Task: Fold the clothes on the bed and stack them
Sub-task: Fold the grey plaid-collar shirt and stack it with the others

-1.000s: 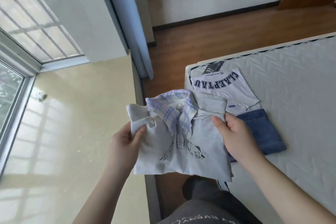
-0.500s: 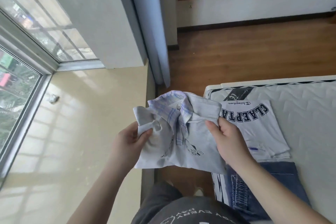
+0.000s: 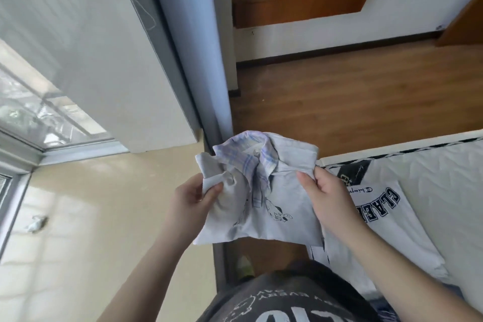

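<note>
Both hands have carried the folded polo shirt (image 3: 261, 191) leftward, off the bed (image 3: 431, 177). Left hand (image 3: 192, 201) and right hand (image 3: 329, 201) fingers clamp its side edges; the lettered T-shirt (image 3: 386, 219) lies just right of them.

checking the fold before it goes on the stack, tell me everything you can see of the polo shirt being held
The polo shirt is pale grey, soft knit by its look, with a blue and lilac plaid collar, a short button placket and a dark line-drawn print on the chest. It is folded into a compact packet, front up, held in the air beside the mattress corner. The left hand pinches its bunched left edge; the right hand grips its right edge.
</note>
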{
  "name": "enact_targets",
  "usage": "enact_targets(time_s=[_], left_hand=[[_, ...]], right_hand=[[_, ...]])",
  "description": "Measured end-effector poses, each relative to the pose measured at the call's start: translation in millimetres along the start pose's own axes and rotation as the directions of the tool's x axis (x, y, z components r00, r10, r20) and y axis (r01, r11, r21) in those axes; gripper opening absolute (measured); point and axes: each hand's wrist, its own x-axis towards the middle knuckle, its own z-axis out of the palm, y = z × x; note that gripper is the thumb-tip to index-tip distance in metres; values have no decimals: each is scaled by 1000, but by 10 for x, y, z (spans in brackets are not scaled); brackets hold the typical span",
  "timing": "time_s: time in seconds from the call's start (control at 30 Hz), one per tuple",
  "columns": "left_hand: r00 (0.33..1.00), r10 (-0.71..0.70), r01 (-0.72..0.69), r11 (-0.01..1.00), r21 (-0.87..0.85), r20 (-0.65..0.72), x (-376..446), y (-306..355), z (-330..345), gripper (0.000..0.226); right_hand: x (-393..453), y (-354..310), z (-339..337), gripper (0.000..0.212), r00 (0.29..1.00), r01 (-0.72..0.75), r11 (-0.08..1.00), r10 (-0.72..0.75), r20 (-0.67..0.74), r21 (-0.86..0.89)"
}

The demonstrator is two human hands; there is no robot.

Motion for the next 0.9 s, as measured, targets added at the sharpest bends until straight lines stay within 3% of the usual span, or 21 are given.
enact_targets(time_s=[0.2,0.33,0.43,0.6,0.9], left_hand=[[996,82,-84,995,50,43,903,261,-80,28],[992,119,-123,990,68,50,1454,438,21,19],[989,134,-137,990,44,63,1915,576,183,13],[984,146,-151,988,42,105,2773,858,536,21],[950,253,-263,964,37,181,4010,1658,1064,16]], right_hand=[[580,-208,56,24,995,-22,1000,22,-101,5],[1004,-245,-15,30,990,-40,999,43,-136,21],[1372,-200,-120,36,978,-57,998,62,-197,27],[2028,-116,-362,38,951,-79,995,93,-294,59],[3105,-209,-988,57,912,-157,965,223,-345,209]])
